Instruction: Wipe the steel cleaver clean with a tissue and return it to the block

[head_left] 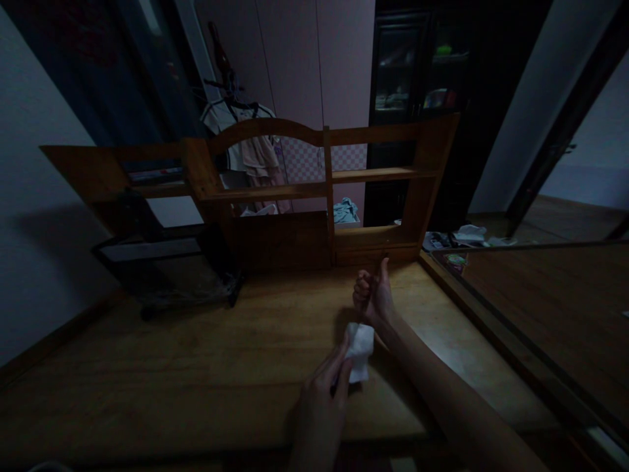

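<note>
The left hand is pinching a white tissue near the wooden desk's front edge. Beyond, the right hand is curling its fingers, thumb raised, seemingly around a thin dark stick. A shelf unit is lining the far edge, before a pink wardrobe; desktop is stretching leftward, toward the wall.

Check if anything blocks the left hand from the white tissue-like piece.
Nothing visible does: the left hand holds the white tissue-like piece directly. The right hand is close by, just past the piece's far end, not between them.
</note>
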The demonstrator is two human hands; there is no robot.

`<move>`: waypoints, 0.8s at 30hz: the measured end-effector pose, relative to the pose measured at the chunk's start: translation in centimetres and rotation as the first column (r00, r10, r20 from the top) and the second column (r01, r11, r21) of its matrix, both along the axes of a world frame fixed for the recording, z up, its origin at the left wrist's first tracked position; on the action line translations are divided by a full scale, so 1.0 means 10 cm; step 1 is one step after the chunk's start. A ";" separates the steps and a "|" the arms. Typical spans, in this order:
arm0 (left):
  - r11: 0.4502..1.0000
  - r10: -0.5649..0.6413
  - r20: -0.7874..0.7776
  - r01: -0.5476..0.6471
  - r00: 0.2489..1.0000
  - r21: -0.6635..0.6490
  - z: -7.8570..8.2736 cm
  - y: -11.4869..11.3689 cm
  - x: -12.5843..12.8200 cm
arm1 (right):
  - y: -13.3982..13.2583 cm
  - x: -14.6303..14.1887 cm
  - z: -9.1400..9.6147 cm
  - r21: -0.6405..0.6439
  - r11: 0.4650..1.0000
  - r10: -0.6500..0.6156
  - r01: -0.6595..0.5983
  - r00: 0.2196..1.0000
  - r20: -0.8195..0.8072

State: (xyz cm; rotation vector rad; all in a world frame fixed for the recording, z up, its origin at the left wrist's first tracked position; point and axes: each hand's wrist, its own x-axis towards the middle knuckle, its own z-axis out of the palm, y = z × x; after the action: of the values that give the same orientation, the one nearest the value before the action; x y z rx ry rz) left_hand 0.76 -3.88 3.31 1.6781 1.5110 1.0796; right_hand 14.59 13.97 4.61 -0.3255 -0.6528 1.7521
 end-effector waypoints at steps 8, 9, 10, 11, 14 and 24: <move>0.984 -0.015 -0.002 0.015 1.000 0.178 -0.06 0.10 0.19 | 0.37 0.01 -0.32 0.144 0.981 0.139 -0.132 0.990 -0.038; 0.981 -0.015 -0.018 0.018 1.000 0.194 -0.07 0.10 0.19 | 0.39 0.02 -0.33 0.150 0.978 0.152 -0.145 0.988 -0.037; 0.977 -0.015 -0.042 0.023 0.999 0.211 -0.08 0.09 0.19 | 0.40 0.03 -0.32 0.153 0.975 0.165 -0.158 0.986 -0.034; 0.974 -0.017 -0.074 0.033 0.997 0.226 -0.10 0.07 0.17 | 0.41 0.04 -0.31 0.154 0.973 0.177 -0.170 0.984 -0.030; 0.952 -0.009 -0.212 0.072 0.977 0.296 -0.22 -0.04 0.07 | 0.40 0.06 -0.26 0.142 0.971 0.196 -0.191 0.980 -0.022; 0.757 0.095 -0.687 0.396 0.721 0.519 -0.50 -0.50 -0.38 | 0.11 0.04 -0.02 0.000 0.989 0.150 -0.150 0.988 -0.047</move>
State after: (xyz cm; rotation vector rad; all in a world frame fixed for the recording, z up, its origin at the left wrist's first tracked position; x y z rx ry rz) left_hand -3.07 -8.90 -1.65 2.9036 1.4127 0.9798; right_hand 15.01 15.08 4.46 -0.2422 -0.6546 1.8987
